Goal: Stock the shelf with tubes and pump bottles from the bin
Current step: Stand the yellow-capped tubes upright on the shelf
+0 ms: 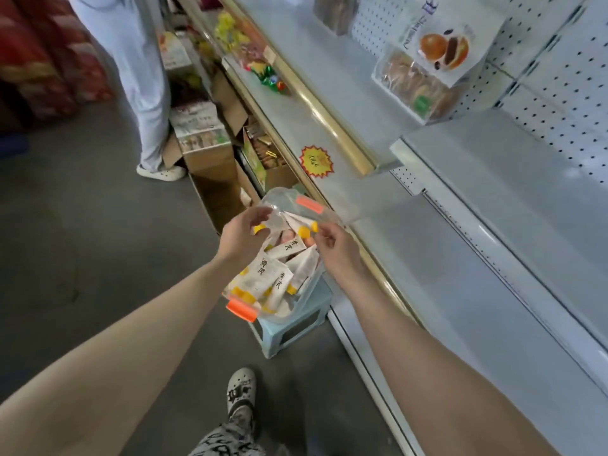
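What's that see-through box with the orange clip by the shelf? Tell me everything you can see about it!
The clear plastic bin sits upright on a pale blue plastic stool beside the shelf. An orange clip juts from its near end. It is open, piled with jumbled white tubes with yellow caps. Above it, the left hand and right hand pinch its clear plastic lid, which has another orange clip.

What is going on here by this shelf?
A person stands at a white metal shelf. The left hand and the right hand hold a clear plastic lid with an orange clip above a clear plastic bin full of white tubes with yellow caps. The bin sits on a pale blue stool. No tube shows on the shelf.
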Demonstrator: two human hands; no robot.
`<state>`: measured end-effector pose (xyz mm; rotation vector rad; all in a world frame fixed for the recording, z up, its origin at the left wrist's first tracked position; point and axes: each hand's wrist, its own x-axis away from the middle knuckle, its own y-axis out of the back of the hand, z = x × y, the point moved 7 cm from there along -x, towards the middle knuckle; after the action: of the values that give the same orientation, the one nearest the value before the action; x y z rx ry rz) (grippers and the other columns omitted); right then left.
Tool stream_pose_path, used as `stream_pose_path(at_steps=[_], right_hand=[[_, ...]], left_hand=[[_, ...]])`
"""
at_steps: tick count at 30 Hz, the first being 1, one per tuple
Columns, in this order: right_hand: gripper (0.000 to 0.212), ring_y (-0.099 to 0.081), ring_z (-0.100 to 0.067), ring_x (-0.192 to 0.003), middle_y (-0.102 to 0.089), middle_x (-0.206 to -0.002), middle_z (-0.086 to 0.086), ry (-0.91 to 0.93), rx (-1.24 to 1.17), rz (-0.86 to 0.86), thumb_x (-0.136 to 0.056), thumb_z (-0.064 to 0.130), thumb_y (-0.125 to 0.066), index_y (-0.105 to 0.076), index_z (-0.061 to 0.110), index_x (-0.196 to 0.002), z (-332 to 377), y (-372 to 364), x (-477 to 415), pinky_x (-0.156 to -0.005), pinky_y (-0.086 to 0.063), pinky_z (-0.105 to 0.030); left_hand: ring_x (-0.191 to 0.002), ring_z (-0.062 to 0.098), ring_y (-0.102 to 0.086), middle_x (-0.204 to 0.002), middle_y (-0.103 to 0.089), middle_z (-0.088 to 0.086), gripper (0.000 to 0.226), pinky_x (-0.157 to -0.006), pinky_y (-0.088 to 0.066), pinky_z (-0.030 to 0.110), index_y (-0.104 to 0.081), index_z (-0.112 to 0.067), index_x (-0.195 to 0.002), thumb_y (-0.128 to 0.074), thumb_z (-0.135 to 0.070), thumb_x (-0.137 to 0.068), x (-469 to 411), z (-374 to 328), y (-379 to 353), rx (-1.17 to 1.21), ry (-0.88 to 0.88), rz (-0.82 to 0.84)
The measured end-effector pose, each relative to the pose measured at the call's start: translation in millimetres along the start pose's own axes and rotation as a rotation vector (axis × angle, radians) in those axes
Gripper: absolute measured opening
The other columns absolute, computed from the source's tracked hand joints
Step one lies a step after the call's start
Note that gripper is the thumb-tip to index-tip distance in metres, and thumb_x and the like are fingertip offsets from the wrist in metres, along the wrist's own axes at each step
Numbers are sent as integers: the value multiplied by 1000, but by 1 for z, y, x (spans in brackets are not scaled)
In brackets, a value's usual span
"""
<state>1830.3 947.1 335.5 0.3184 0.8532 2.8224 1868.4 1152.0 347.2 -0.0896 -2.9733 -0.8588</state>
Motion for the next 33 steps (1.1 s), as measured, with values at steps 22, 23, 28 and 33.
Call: stream_pose_path(at_steps=[22,23,28,33], right_hand=[[40,-58,-31,-115,-64,-124,-9,-507,280,297,-94,23,-59,-51,13,-131,-130,-171,-42,-92,-46,-35],[37,-60,-31,-112,-65,-121,-8,-504,270,278,-93,22,-59,-52,14,-129,-133,-174,-43,-89,-47,-36],[28,-63,-29,-103,-68,-111,-7,-484,255,193,-94,22,-59,-56,14,-120,-148,-189,-41,-80,-47,-34],[21,-65,-22,-89,-70,-96,-3,-442,299,151,-99,31,-51,-65,16,-100,-154,-204,-43,-74,-48,-33]], left_hand=[[-122,22,-53,-139,-52,3,58,-100,-40,31,-48,-21,-140,-69,-18,-86,-17,198,-92,-349,201,461],[-120,23,-54,-141,-50,3,60,-99,-40,31,-46,-21,-141,-69,-18,-86,-18,200,-98,-374,169,465],[-121,30,-49,-142,-45,7,66,-98,-40,37,-40,-18,-143,-70,-19,-84,-16,213,-124,-498,82,475],[-122,29,-44,-139,-40,7,72,-95,-47,42,-28,-17,-148,-66,-25,-87,-19,224,-136,-598,78,449]])
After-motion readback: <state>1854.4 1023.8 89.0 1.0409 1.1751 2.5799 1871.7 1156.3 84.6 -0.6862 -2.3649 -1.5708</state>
